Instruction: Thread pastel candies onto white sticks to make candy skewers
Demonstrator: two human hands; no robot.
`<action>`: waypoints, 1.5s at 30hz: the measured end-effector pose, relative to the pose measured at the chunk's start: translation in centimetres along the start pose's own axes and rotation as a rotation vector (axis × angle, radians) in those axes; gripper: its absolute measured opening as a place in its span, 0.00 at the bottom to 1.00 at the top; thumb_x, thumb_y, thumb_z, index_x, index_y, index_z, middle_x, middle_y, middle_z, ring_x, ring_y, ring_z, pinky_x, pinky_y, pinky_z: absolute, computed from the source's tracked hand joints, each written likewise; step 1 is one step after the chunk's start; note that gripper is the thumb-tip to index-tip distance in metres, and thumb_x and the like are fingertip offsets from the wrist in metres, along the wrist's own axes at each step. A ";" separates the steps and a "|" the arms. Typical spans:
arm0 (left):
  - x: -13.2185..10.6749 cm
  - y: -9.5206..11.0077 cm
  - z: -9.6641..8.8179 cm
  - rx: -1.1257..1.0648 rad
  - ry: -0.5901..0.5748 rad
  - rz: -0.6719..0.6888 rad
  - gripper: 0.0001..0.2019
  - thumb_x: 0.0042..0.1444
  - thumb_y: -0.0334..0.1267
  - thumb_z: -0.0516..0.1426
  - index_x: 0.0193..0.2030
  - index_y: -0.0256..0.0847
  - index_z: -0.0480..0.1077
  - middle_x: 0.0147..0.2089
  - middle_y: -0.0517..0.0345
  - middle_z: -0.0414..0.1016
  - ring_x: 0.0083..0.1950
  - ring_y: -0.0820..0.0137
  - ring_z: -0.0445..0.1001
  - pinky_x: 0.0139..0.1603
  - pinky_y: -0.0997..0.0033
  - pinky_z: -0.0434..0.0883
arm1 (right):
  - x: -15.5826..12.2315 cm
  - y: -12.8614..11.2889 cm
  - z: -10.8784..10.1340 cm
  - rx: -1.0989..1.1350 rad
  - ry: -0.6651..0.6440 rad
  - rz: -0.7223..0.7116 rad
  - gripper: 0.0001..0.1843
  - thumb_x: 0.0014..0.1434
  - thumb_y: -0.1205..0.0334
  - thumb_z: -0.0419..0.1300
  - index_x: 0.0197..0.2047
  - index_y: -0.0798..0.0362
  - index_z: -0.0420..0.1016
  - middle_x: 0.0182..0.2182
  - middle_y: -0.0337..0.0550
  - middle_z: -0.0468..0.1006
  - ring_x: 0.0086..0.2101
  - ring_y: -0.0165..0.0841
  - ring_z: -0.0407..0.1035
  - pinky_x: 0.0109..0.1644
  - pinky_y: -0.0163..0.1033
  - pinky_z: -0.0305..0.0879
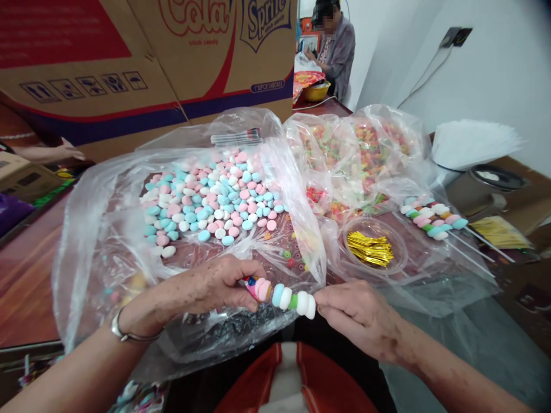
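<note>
Between my two hands a candy skewer [284, 297] lies nearly level, with pink, blue, white and green sweets threaded along it. My left hand [219, 282] pinches its left end between thumb and fingers, where a small colourful printed piece shows beside the pink sweets. At the right end, my right hand [355, 310] is closed, fingertips against the last white sweet; the stick itself is hidden in the grip. Just beyond my left hand, pink, blue and white candies [215, 201] are heaped on a clear plastic bag [107, 189].
Gold twist ties [369, 248] sit in a round clear dish. Finished candy skewers [433, 218] lie to the right, before a stack of clear bags [476, 143]. Bags of gummies [365, 143] stand behind. A large cardboard box [150, 63] borders the back. Another person [340, 51] works beyond; someone's hand [66, 152] shows left.
</note>
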State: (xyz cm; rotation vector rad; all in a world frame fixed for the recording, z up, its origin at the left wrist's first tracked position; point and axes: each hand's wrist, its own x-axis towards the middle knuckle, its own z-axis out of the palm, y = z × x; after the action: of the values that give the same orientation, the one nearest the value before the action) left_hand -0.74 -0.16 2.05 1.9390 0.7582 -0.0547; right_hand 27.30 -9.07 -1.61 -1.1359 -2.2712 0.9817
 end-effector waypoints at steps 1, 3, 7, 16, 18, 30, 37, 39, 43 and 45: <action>0.0 0.1 0.1 0.002 -0.001 0.005 0.12 0.59 0.48 0.61 0.40 0.41 0.73 0.28 0.65 0.69 0.27 0.75 0.62 0.25 0.79 0.57 | 0.1 0.0 0.0 0.028 -0.023 0.025 0.13 0.64 0.71 0.49 0.27 0.52 0.64 0.22 0.31 0.61 0.24 0.25 0.54 0.31 0.33 0.49; -0.1 0.2 0.2 -0.002 -0.007 0.007 0.12 0.59 0.47 0.60 0.41 0.40 0.73 0.29 0.64 0.70 0.28 0.74 0.64 0.26 0.78 0.58 | 0.2 0.1 0.1 0.050 -0.036 0.056 0.13 0.63 0.71 0.49 0.26 0.52 0.64 0.21 0.31 0.60 0.24 0.25 0.54 0.30 0.33 0.49; -0.3 0.1 0.3 0.032 0.022 -0.037 0.13 0.60 0.47 0.60 0.44 0.42 0.73 0.31 0.63 0.72 0.31 0.72 0.67 0.30 0.76 0.60 | 0.3 0.5 0.5 -0.011 0.024 0.038 0.12 0.63 0.71 0.50 0.27 0.53 0.65 0.24 0.32 0.64 0.26 0.25 0.57 0.32 0.33 0.49; -1.2 -0.1 -0.3 -0.027 0.031 -0.107 0.11 0.63 0.46 0.55 0.43 0.40 0.69 0.35 0.61 0.71 0.34 0.71 0.67 0.32 0.76 0.62 | 0.1 0.9 0.8 -0.043 0.044 0.017 0.12 0.62 0.72 0.50 0.28 0.53 0.67 0.25 0.35 0.67 0.26 0.26 0.59 0.33 0.34 0.51; -1.5 0.2 -0.4 -0.129 0.022 -0.117 0.11 0.65 0.44 0.53 0.45 0.40 0.69 0.37 0.58 0.73 0.35 0.71 0.68 0.33 0.75 0.64 | 0.1 0.9 0.9 -0.038 0.061 0.015 0.12 0.62 0.72 0.50 0.29 0.53 0.69 0.26 0.36 0.70 0.27 0.27 0.61 0.33 0.33 0.52; -1.7 -1.9 1.7 0.117 0.404 0.027 0.12 0.66 0.37 0.53 0.51 0.44 0.75 0.37 0.61 0.80 0.35 0.72 0.75 0.38 0.77 0.70 | 0.0 0.9 1.5 -0.219 0.160 -0.109 0.12 0.64 0.71 0.51 0.32 0.53 0.73 0.24 0.37 0.70 0.26 0.28 0.62 0.32 0.35 0.52; -2.2 -1.6 2.3 0.297 0.564 0.107 0.15 0.65 0.36 0.54 0.55 0.45 0.75 0.43 0.58 0.83 0.38 0.69 0.80 0.41 0.76 0.73 | 0.0 0.5 1.4 -0.279 0.176 -0.151 0.13 0.64 0.71 0.49 0.34 0.53 0.74 0.24 0.38 0.71 0.26 0.29 0.62 0.31 0.36 0.51; -2.2 -1.6 2.3 0.319 0.588 0.096 0.15 0.65 0.35 0.54 0.55 0.45 0.75 0.44 0.58 0.83 0.38 0.69 0.80 0.41 0.75 0.74 | -0.1 0.4 1.4 -0.272 0.168 -0.149 0.13 0.64 0.72 0.49 0.34 0.52 0.73 0.24 0.38 0.70 0.25 0.29 0.62 0.31 0.36 0.51; -2.2 -1.7 2.5 0.319 0.606 0.112 0.16 0.64 0.35 0.55 0.56 0.46 0.74 0.45 0.59 0.83 0.40 0.68 0.80 0.45 0.75 0.74 | -0.2 0.5 1.5 -0.250 0.159 -0.131 0.13 0.64 0.72 0.49 0.33 0.53 0.72 0.24 0.37 0.70 0.25 0.29 0.62 0.31 0.37 0.51; -2.1 -1.8 2.6 0.291 0.578 0.139 0.17 0.65 0.34 0.54 0.58 0.48 0.73 0.46 0.60 0.83 0.41 0.68 0.80 0.45 0.75 0.73 | -0.2 0.5 1.6 -0.240 0.155 -0.101 0.13 0.64 0.72 0.49 0.31 0.53 0.71 0.23 0.37 0.70 0.25 0.29 0.62 0.31 0.37 0.50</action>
State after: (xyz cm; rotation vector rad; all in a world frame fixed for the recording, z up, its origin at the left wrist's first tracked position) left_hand -2.66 -2.83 0.10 2.3113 1.0275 0.5272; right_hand 26.67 -9.73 -3.09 -1.1362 -2.3376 0.5731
